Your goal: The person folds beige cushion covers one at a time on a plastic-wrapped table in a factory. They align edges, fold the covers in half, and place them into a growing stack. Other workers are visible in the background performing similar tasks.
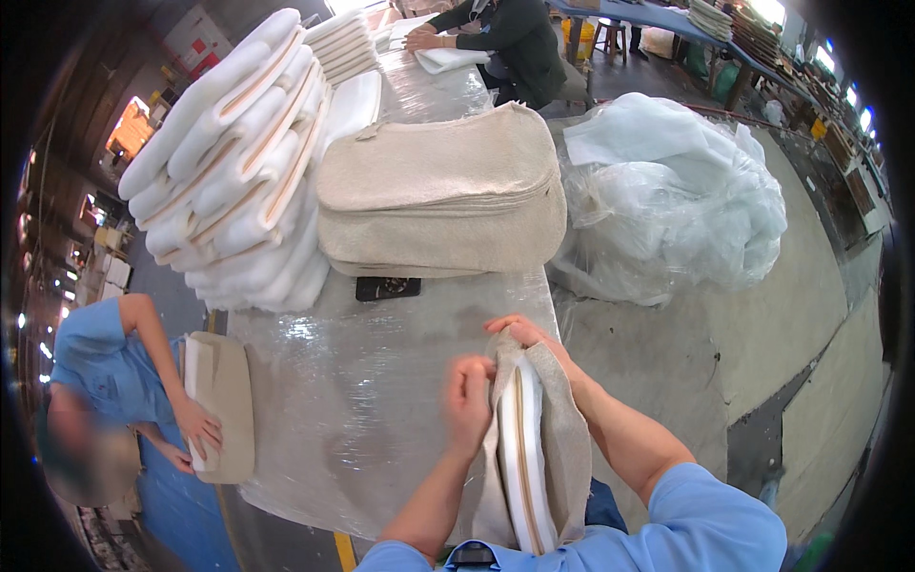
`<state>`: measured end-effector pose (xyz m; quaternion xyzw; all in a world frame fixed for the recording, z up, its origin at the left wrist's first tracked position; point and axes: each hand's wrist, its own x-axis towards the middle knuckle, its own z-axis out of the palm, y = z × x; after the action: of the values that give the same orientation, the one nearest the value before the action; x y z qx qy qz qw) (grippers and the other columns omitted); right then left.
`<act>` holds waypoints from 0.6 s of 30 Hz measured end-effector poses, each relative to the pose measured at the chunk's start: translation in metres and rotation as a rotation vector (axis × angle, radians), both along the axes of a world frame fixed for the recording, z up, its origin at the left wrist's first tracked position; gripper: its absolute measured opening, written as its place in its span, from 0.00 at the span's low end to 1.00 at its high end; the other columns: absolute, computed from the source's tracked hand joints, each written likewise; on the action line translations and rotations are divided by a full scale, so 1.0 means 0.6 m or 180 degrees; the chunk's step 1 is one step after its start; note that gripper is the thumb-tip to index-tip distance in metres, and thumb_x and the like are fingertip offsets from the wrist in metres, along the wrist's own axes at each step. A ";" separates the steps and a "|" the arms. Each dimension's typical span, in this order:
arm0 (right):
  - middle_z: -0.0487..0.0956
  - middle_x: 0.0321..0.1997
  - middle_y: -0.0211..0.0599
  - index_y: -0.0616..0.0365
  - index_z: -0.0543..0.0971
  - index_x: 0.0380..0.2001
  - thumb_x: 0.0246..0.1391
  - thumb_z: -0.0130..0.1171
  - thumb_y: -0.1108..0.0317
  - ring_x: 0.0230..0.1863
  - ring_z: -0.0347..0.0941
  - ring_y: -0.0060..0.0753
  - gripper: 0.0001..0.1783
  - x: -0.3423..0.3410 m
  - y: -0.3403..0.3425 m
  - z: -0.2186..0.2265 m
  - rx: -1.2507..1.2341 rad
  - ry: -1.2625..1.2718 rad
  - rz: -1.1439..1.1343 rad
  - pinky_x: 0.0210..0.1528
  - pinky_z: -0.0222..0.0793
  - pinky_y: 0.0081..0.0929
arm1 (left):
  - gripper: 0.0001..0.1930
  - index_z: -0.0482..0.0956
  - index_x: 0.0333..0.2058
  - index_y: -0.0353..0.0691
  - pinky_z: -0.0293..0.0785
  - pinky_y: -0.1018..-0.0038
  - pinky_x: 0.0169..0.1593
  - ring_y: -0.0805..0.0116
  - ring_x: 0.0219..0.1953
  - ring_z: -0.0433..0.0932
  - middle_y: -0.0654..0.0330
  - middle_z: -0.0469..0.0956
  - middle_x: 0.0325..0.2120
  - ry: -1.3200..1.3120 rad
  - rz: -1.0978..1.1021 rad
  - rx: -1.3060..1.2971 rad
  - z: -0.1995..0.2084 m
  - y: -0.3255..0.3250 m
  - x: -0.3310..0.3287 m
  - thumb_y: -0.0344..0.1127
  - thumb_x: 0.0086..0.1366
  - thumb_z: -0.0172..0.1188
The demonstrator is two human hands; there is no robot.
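Note:
A beige fabric cover (569, 429) stands in front of me at the table's near right edge, its long opening facing up. Inside it sits a thick white pad (537, 448) with a tan strip running lengthwise along its middle. My right hand (527, 334) is closed on the far end of the cover. My left hand (468, 398), slightly smeared by motion, has its fingers curled at the cover's left edge near that end. The cover's near end rests against my body.
Folded white pads (243, 162) are piled high at far left. Beige covers (438, 172) lie stacked mid-table, near a dark flat object (388, 288). Bagged white padding (672, 200) bulges at right. One co-worker (119, 353) handles a covered pad (233, 410); another (505, 48) works behind.

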<state>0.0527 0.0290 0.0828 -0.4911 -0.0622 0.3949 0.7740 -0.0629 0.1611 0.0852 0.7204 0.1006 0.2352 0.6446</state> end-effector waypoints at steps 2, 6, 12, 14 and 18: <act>0.78 0.55 0.30 0.52 0.78 0.61 0.75 0.53 0.55 0.52 0.75 0.23 0.20 0.003 -0.006 0.015 -0.0103 -0.0063 0.0068 0.56 0.72 0.24 | 0.07 0.85 0.45 0.35 0.76 0.75 0.48 0.73 0.43 0.79 0.59 0.79 0.45 0.0545 0.0148 -0.0741 0.023 0.002 0.021 0.25 0.74 0.58; 0.74 0.69 0.38 0.51 0.74 0.66 0.71 0.58 0.61 0.65 0.73 0.30 0.23 0.008 -0.019 0.026 -0.0009 -0.0897 -0.0103 0.63 0.70 0.27 | 0.12 0.85 0.51 0.37 0.78 0.76 0.44 0.73 0.37 0.80 0.58 0.81 0.49 0.0507 -0.0410 0.0108 0.014 0.045 0.047 0.25 0.72 0.62; 0.66 0.79 0.48 0.58 0.82 0.51 0.64 0.65 0.76 0.66 0.76 0.38 0.13 -0.011 -0.024 0.060 -0.1106 -0.2138 -0.0023 0.61 0.73 0.33 | 0.11 0.84 0.50 0.37 0.77 0.75 0.46 0.68 0.40 0.81 0.56 0.80 0.50 0.0458 -0.0669 0.0451 0.038 0.065 0.051 0.24 0.70 0.63; 0.66 0.78 0.56 0.57 0.83 0.47 0.65 0.64 0.71 0.72 0.70 0.47 0.09 -0.026 -0.012 0.048 -0.1076 -0.2498 -0.0319 0.59 0.74 0.35 | 0.10 0.83 0.48 0.37 0.77 0.73 0.48 0.67 0.42 0.81 0.57 0.80 0.50 0.0181 -0.0528 0.0661 0.020 0.056 0.053 0.25 0.70 0.63; 0.68 0.75 0.62 0.57 0.83 0.47 0.66 0.64 0.68 0.74 0.69 0.54 0.09 -0.058 -0.016 0.037 -0.0989 -0.2935 -0.0564 0.62 0.73 0.38 | 0.07 0.81 0.45 0.39 0.76 0.71 0.51 0.65 0.46 0.80 0.59 0.81 0.47 -0.0179 -0.0398 0.0498 -0.006 0.037 0.030 0.26 0.69 0.63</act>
<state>0.0177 0.0196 0.1048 -0.7277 -0.2965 0.0738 0.6141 -0.0451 0.1830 0.0817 0.7665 0.0187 0.2218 0.6024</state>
